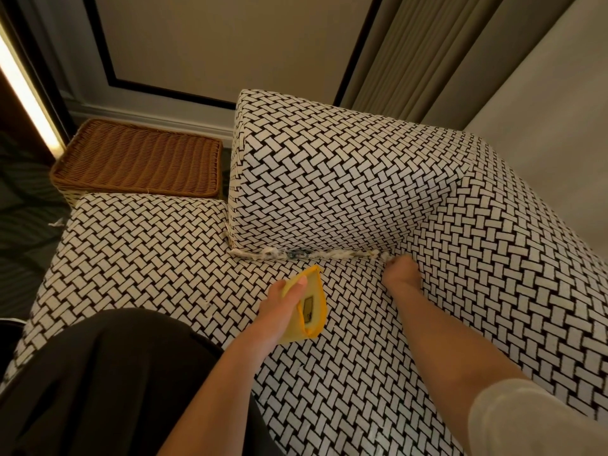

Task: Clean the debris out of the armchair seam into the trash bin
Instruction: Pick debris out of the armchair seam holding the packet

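Armchair seat, b&w basket-weave fabric. Pale shredded debris w/ a blue bit lies along the seam where seat meets an upholstered block. Dark-clothed leg rests on seat's front-left.

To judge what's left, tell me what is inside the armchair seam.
Pale shredded scraps and a bluish bit line the seam. The right hand hides its right end; anything deeper in the crease is hidden.

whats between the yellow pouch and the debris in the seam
Only a short stretch of bare seat fabric: the pouch tip stops just short of the debris. The head view shows it.
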`<state>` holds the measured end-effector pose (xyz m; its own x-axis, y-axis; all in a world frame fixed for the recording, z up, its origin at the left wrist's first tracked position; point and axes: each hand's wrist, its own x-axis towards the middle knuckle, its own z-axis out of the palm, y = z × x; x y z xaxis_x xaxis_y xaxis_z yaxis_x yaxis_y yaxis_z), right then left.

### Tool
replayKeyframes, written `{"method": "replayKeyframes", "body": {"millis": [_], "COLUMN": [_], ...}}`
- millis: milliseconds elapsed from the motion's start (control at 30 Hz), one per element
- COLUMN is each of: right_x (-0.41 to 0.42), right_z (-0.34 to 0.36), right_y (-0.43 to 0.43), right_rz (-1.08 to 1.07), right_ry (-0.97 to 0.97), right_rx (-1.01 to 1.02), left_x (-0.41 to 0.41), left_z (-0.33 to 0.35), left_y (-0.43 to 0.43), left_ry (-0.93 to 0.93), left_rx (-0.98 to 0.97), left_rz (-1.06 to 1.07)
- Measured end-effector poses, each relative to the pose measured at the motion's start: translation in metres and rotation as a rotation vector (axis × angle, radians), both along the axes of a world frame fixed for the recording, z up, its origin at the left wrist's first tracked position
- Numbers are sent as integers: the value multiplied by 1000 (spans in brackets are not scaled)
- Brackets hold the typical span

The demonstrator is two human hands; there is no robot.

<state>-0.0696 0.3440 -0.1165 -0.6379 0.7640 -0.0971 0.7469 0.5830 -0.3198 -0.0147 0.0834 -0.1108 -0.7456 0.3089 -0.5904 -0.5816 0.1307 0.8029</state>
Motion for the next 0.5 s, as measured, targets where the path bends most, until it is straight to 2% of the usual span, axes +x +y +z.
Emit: {"method": "replayKeyframes", "body": {"millis": [233, 400, 500], "right_x": [8, 15, 28], "right_z": [1, 18, 34], "right_y": [-7, -19, -42], "right_rz": [58, 209, 328], "right_ry": [174, 357, 491], "right_rx": [79, 19, -101], "left_x": [0, -2, -12], "left_z": [-1, 0, -1], "left_y": [1, 4, 11], "left_ry": [-10, -24, -58], "left_rx": [8, 5, -47], "left_rz": [10, 49, 72]}}
